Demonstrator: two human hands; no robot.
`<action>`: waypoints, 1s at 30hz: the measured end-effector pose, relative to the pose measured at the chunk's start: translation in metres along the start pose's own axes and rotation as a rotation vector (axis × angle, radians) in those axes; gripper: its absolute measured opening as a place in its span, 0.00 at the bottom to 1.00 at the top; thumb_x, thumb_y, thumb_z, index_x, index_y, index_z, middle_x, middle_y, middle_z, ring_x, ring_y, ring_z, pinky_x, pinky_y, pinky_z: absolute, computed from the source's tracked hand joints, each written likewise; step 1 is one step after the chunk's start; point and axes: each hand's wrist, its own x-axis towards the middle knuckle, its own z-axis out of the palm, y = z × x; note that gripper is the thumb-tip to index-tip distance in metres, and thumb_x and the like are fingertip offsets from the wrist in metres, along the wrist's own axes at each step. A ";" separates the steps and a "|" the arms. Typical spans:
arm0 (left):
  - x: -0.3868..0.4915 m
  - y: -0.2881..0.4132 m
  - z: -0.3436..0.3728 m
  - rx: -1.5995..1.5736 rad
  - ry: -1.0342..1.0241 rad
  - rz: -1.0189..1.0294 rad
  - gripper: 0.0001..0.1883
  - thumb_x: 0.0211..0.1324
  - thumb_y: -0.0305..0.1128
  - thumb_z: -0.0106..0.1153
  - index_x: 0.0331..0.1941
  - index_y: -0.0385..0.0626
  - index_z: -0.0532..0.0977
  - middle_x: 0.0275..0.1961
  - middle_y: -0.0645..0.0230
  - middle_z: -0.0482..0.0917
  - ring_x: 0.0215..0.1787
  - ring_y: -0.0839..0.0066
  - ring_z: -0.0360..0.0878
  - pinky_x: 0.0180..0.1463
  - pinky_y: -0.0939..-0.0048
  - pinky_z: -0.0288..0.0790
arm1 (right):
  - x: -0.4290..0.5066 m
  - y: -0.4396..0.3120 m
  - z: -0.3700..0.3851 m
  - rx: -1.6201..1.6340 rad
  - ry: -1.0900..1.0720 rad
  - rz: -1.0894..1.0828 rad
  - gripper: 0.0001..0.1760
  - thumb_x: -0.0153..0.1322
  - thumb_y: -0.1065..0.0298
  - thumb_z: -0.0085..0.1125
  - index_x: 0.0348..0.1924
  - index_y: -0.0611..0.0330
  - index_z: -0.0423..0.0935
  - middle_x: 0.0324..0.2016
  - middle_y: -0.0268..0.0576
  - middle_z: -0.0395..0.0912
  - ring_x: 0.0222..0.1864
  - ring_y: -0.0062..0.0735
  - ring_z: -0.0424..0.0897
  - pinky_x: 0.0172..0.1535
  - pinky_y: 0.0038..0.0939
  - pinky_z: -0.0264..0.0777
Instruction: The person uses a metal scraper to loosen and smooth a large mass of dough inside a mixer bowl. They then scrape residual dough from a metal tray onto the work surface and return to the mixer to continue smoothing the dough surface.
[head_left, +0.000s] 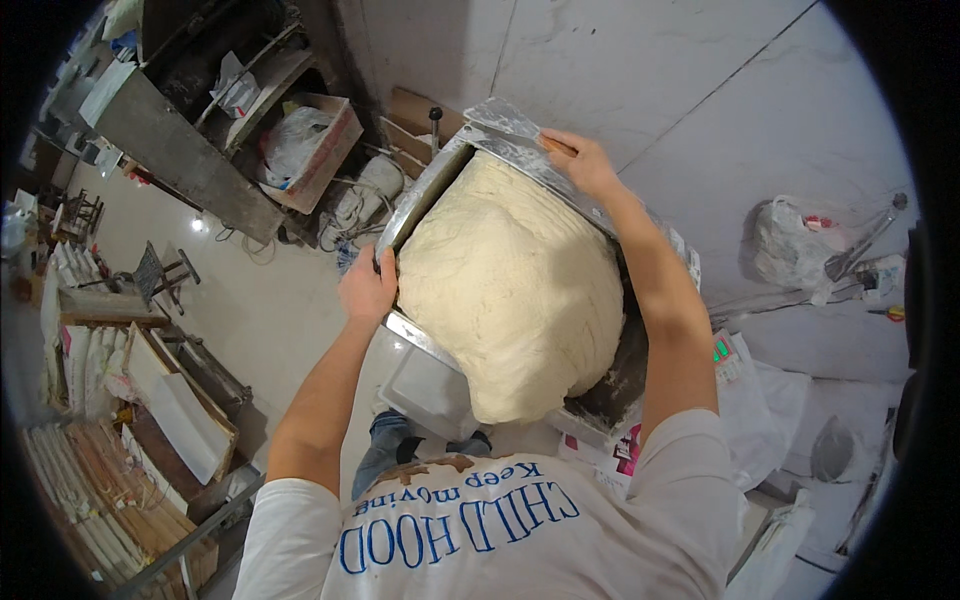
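A large mass of pale dough (517, 277) fills most of a metal bin (424, 335), and its near end bulges over the bin's near edge. My left hand (369, 285) grips the bin's rim at the left, thumb on the inner side beside the dough. At the far right rim, my right hand (581, 161) is closed around the orange handle of a scraper (506, 120) with a wide, flour-smeared metal blade. That blade lies along the bin's far rim.
Below the bin stands a translucent plastic tub (431, 390). A scale with a lit display (721, 349) is at the right, near plastic bags. A box with a bagged item (322, 165) sits on a shelf at upper left. A folding stool (161, 274) stands on the floor.
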 end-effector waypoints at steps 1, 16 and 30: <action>0.000 0.001 0.002 0.001 0.004 0.003 0.23 0.71 0.54 0.48 0.51 0.46 0.78 0.35 0.49 0.85 0.38 0.44 0.84 0.41 0.44 0.75 | -0.013 -0.011 -0.002 -0.068 0.028 -0.012 0.28 0.75 0.65 0.62 0.69 0.56 0.75 0.52 0.43 0.86 0.51 0.33 0.82 0.60 0.32 0.73; 0.008 0.014 -0.001 -0.016 -0.061 0.041 0.27 0.73 0.57 0.43 0.57 0.46 0.77 0.45 0.49 0.86 0.46 0.44 0.85 0.49 0.43 0.75 | -0.403 0.026 0.055 1.249 0.080 0.869 0.25 0.83 0.44 0.47 0.49 0.60 0.79 0.18 0.29 0.68 0.11 0.13 0.53 0.13 0.18 0.47; 0.013 0.009 0.008 0.025 0.003 0.079 0.30 0.73 0.59 0.40 0.52 0.44 0.78 0.43 0.46 0.87 0.46 0.41 0.85 0.50 0.41 0.75 | -0.309 -0.042 0.099 -0.568 0.188 0.370 0.34 0.73 0.73 0.50 0.73 0.64 0.59 0.46 0.69 0.79 0.46 0.68 0.81 0.52 0.58 0.73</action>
